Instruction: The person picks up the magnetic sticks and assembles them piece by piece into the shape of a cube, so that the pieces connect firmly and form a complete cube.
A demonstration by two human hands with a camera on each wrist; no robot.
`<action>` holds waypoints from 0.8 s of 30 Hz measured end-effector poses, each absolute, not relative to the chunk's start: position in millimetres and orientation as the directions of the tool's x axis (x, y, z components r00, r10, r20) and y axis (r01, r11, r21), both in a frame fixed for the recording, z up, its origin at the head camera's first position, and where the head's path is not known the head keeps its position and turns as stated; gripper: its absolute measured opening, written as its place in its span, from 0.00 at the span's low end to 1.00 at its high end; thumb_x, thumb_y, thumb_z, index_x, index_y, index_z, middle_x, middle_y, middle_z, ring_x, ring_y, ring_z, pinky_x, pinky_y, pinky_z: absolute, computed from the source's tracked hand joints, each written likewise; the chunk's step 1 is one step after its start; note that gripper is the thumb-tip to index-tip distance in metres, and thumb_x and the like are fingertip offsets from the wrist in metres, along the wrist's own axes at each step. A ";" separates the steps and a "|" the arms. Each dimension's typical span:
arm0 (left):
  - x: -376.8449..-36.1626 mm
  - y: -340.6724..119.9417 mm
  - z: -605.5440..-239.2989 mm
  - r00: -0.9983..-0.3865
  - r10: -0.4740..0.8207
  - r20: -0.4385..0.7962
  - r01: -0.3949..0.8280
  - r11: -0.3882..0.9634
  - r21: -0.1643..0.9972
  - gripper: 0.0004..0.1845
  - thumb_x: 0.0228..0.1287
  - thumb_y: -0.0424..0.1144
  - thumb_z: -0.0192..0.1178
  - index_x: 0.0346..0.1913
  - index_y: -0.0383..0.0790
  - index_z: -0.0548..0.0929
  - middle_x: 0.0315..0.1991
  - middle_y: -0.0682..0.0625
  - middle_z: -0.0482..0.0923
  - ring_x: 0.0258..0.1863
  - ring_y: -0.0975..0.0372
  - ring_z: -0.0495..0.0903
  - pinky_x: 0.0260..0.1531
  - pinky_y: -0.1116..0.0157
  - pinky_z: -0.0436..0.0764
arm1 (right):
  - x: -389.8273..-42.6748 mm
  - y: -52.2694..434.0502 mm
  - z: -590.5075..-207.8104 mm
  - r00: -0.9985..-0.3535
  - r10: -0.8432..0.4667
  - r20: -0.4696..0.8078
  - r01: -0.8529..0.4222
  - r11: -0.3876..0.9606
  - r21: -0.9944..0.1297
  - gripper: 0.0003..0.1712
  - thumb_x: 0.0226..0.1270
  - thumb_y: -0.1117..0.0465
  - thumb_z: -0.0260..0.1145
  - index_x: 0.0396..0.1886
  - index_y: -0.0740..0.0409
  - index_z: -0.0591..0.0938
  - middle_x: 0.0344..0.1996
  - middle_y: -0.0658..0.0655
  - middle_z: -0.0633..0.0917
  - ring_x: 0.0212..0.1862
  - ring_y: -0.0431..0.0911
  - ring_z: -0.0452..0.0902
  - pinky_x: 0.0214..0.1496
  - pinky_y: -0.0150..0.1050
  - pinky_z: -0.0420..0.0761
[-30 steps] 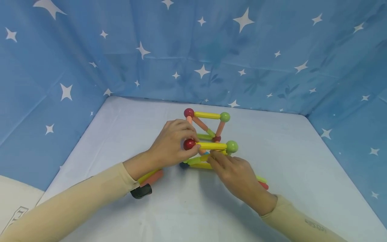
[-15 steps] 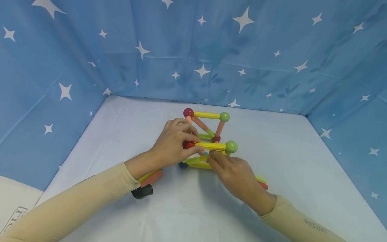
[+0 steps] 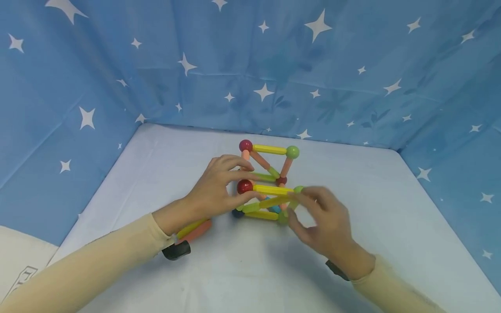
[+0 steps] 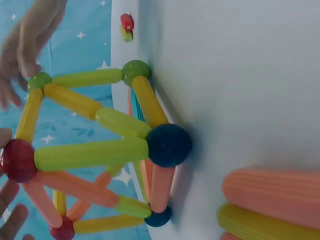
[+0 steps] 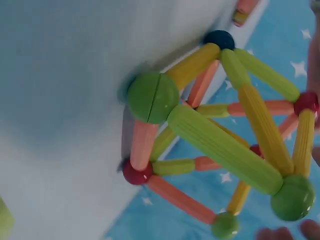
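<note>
A frame of magnetic sticks and balls (image 3: 270,190) stands on the white table, with red, green and dark blue balls at its corners. My left hand (image 3: 217,187) is at its near upper left corner, fingers spread above and thumb below the red ball (image 3: 245,186). At the near upper right corner, my right hand (image 3: 325,217) has its fingers loosely bent beside the green ball (image 5: 292,197). A diagonal of a yellow stick (image 5: 265,127) and a light green stick (image 4: 120,122) runs across the near face, down to the dark blue ball (image 4: 169,145).
Loose orange and yellow sticks (image 3: 195,230) lie on the table by my left forearm. A red stick (image 4: 127,22) and a light green one lie on the right side, visible in the left wrist view. A blue star-patterned cloth (image 3: 250,65) hangs behind the table.
My right hand has let go of the yellow diagonal stick and moved right, toward the green ball. The left fingers have loosened around the red ball, leaving more of it visible.
</note>
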State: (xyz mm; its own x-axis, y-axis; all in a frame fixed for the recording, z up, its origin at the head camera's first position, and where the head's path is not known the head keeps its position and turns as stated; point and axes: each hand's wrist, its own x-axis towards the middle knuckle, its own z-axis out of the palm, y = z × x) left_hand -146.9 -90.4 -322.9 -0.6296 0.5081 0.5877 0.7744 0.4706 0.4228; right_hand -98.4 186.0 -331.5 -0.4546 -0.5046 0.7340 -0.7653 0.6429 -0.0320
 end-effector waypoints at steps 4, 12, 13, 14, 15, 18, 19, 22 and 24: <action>-144.0 -101.7 -325.3 -0.598 0.485 0.638 0.800 0.400 0.446 0.13 0.56 0.42 0.77 0.45 0.47 0.91 0.48 0.55 0.79 0.53 0.60 0.76 0.55 0.52 0.68 | -107.7 197.7 -330.6 -0.804 -0.313 0.506 -0.560 0.686 -0.465 0.36 0.62 0.48 0.76 0.68 0.51 0.76 0.55 0.50 0.83 0.51 0.44 0.79 0.45 0.46 0.80; -142.6 -107.6 -327.6 -0.575 0.495 0.652 0.818 0.356 0.451 0.15 0.57 0.39 0.77 0.49 0.46 0.91 0.46 0.57 0.81 0.48 0.62 0.79 0.53 0.53 0.70 | -115.5 200.7 -336.3 -0.913 -0.264 0.312 -0.408 0.630 -0.661 0.24 0.58 0.58 0.80 0.55 0.52 0.84 0.41 0.43 0.86 0.39 0.40 0.81 0.39 0.41 0.84; -142.9 -108.2 -327.6 -0.574 0.496 0.652 0.819 0.358 0.449 0.15 0.57 0.40 0.77 0.49 0.46 0.91 0.46 0.57 0.81 0.48 0.62 0.79 0.53 0.53 0.70 | -115.5 200.4 -336.3 -0.912 -0.262 0.314 -0.409 0.626 -0.664 0.24 0.58 0.57 0.80 0.54 0.51 0.84 0.42 0.43 0.86 0.39 0.40 0.82 0.38 0.40 0.84; -143.1 -108.9 -327.4 -0.574 0.498 0.651 0.819 0.359 0.447 0.16 0.57 0.40 0.77 0.49 0.46 0.91 0.47 0.56 0.81 0.48 0.62 0.79 0.53 0.53 0.70 | -115.2 200.1 -336.1 -0.915 -0.259 0.310 -0.404 0.623 -0.669 0.24 0.58 0.57 0.80 0.54 0.51 0.84 0.42 0.43 0.87 0.39 0.39 0.82 0.38 0.39 0.84; -143.3 -109.7 -327.0 -0.574 0.502 0.648 0.819 0.364 0.444 0.16 0.57 0.40 0.77 0.49 0.46 0.91 0.47 0.56 0.81 0.48 0.62 0.79 0.53 0.53 0.70 | -114.5 199.7 -335.8 -0.917 -0.257 0.305 -0.398 0.623 -0.673 0.24 0.58 0.55 0.80 0.54 0.51 0.84 0.42 0.43 0.87 0.40 0.39 0.82 0.38 0.39 0.84; -143.4 -112.3 -325.3 -0.579 0.516 0.631 0.815 0.379 0.438 0.17 0.57 0.39 0.77 0.50 0.45 0.91 0.48 0.56 0.82 0.48 0.62 0.79 0.54 0.53 0.69 | -110.9 198.7 -335.2 -0.920 -0.251 0.300 -0.391 0.631 -0.670 0.25 0.56 0.53 0.81 0.53 0.50 0.84 0.41 0.43 0.87 0.40 0.38 0.82 0.36 0.37 0.84; -143.5 -113.2 -324.8 -0.582 0.519 0.626 0.813 0.383 0.438 0.17 0.57 0.39 0.77 0.51 0.45 0.90 0.48 0.55 0.82 0.48 0.62 0.79 0.54 0.52 0.69 | -109.5 198.1 -335.2 -0.918 -0.255 0.303 -0.395 0.634 -0.664 0.25 0.56 0.53 0.81 0.53 0.50 0.84 0.41 0.42 0.87 0.39 0.38 0.82 0.35 0.37 0.84; -143.9 -115.9 -323.5 -0.596 0.517 0.615 0.803 0.397 0.445 0.17 0.57 0.37 0.76 0.51 0.44 0.90 0.49 0.55 0.82 0.49 0.62 0.79 0.54 0.52 0.68 | -106.7 195.5 -335.7 -0.907 -0.274 0.321 -0.421 0.635 -0.648 0.26 0.54 0.53 0.82 0.52 0.48 0.84 0.40 0.42 0.88 0.37 0.37 0.82 0.32 0.36 0.84; -144.9 -117.2 -322.8 -0.604 0.510 0.613 0.797 0.404 0.449 0.16 0.58 0.37 0.76 0.50 0.43 0.90 0.48 0.56 0.82 0.48 0.62 0.80 0.53 0.52 0.68 | -107.0 193.9 -334.8 -0.908 -0.291 0.300 -0.418 0.639 -0.645 0.28 0.54 0.52 0.82 0.55 0.47 0.83 0.43 0.43 0.88 0.39 0.38 0.83 0.33 0.36 0.84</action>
